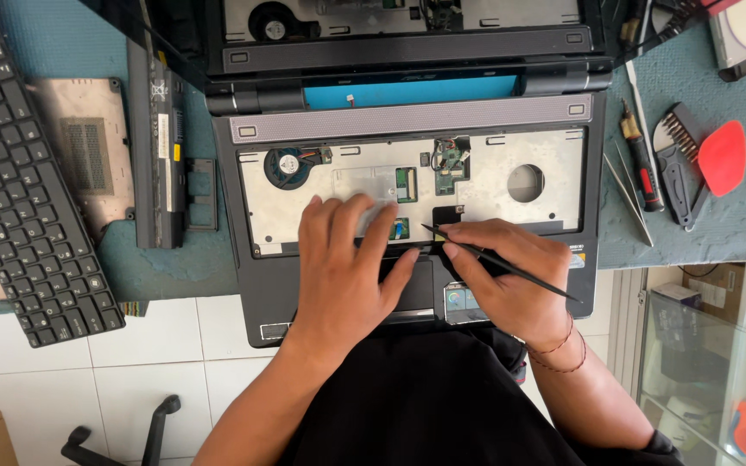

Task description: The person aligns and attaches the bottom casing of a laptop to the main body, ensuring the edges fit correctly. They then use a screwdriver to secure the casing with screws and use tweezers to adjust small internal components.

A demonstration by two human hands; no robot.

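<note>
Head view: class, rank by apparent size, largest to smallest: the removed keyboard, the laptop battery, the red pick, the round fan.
1. Removed keyboard
2. Laptop battery, a long dark bar
3. and 4. Red pick and round fan: they look about alike, so no ranking.

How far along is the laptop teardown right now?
Done: the keyboard is out and lies left of the laptop, beside a battery and a cover panel. In hand: the left hand presses on the exposed metal tray while the right hand works a thin black spudger near a ribbon connector. Left: the palmrest frame and fan remain in place.
</note>
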